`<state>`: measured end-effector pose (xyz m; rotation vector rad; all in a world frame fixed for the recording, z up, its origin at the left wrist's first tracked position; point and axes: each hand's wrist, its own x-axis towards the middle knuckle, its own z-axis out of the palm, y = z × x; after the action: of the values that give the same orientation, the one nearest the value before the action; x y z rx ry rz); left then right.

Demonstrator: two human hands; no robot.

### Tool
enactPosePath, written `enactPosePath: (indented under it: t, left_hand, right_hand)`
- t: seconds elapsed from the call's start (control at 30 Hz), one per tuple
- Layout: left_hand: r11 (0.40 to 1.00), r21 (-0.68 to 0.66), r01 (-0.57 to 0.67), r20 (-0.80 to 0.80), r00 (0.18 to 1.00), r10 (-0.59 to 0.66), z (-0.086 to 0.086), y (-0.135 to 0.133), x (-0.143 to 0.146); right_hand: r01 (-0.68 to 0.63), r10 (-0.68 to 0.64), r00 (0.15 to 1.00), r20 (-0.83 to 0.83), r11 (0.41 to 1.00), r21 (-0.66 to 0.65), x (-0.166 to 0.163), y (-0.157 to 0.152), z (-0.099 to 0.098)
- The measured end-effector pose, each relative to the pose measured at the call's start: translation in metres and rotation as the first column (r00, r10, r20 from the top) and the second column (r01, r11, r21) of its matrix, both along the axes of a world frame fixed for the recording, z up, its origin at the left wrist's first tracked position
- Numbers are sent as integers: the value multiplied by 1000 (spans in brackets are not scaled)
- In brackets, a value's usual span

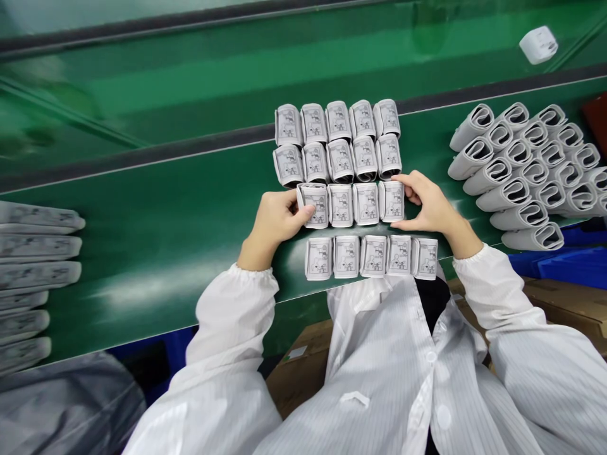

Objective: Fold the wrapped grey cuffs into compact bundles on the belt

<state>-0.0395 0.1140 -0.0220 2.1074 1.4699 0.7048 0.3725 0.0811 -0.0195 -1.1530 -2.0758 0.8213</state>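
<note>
Folded white printed paper leaflets with line drawings lie in several rows in front of me. My left hand (283, 216) is closed on the leftmost folded leaflet (313, 201) of the third row from the back, thumb over its front. At the other end of that row, my right hand (424, 203) pinches the rightmost leaflet (392, 201), index finger at its top edge and thumb at its lower edge. More leaflets of the row sit between my hands. Behind them stand two rows (339, 121), and nearer to me lies a separate row (373, 256).
Rolled or folded leaflets (533, 170) stand packed together on the green work surface (190, 253) at right. Stacked leaflets (38, 253) lie at the left edge. A single white folded piece (539, 45) sits on the green belt (284, 69) beyond the dark rail. Cardboard boxes (303, 366) are below.
</note>
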Motion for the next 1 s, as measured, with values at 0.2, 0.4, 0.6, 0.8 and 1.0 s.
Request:
enactPosePath:
  t: [0.2,0.4,0.6,0.8,1.0]
  left_hand:
    - [1000,8,-2,22,1000,2,4,-3,0]
    - [998,-9,-58,122,991,59,8,-16,2]
    - [997,-38,-70,329,941,78,-8,-75,-18]
    - [993,-61,98,115,989,-91,-5,-125,-12]
    - [997,-73,-15,177,984,28,1,-132,7]
  right_hand:
    - [23,-23,1000,-8,998,53,-1,0,-5]
    - [92,-81,994,-73,983,157,-2,1,-4]
    - [41,-33,984,-175,998,45,30,-38,10]
    - [-230,234,970,61,971,-62,59,-87,20]
    - [-116,110,986,122,992,46,57,-81,2]
